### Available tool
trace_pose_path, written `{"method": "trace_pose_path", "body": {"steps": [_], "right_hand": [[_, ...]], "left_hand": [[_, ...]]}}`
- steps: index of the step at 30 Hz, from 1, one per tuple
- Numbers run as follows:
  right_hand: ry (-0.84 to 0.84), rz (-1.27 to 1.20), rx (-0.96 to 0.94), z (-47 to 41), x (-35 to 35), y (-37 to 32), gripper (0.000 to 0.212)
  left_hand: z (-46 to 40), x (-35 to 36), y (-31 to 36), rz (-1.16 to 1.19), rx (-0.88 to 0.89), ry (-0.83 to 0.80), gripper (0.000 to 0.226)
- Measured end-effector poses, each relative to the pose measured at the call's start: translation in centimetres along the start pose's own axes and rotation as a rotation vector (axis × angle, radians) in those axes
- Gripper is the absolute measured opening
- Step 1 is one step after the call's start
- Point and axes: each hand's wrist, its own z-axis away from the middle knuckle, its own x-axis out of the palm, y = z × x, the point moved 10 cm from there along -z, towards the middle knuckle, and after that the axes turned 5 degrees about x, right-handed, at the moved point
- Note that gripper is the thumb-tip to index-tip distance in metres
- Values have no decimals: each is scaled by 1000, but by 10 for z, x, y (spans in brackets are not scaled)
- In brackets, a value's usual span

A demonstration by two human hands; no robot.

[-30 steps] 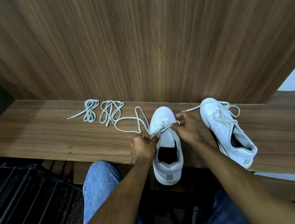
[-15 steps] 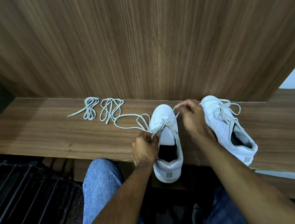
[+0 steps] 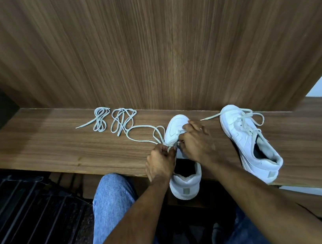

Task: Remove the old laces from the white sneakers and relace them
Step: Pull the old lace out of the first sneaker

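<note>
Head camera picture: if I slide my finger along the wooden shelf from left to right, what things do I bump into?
small lace bundle → bigger lace bundle → left hand → sneaker being laced → right hand → second sneaker

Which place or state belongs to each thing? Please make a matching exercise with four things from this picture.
Things:
1. near sneaker
2. far sneaker
3. small lace bundle
4. left hand

Places or states:
A. lies coiled on the shelf, furthest left
B. heel hangs over the front edge of the shelf
C. pinches a lace at the shoe
D. stands to the right, still laced, untouched

Right pairs: 1-B, 2-D, 3-A, 4-C
</note>
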Motion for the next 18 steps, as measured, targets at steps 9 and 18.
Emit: {"method": "trace_pose_path", "body": {"steps": [9, 18], "right_hand": [[683, -1083, 526, 25, -95, 106, 6], [24, 13, 4, 7, -8, 4, 42]], "left_hand": [[-5, 2, -4, 1, 19, 8, 25], [-1, 1, -1, -37, 17, -3, 29]]}}
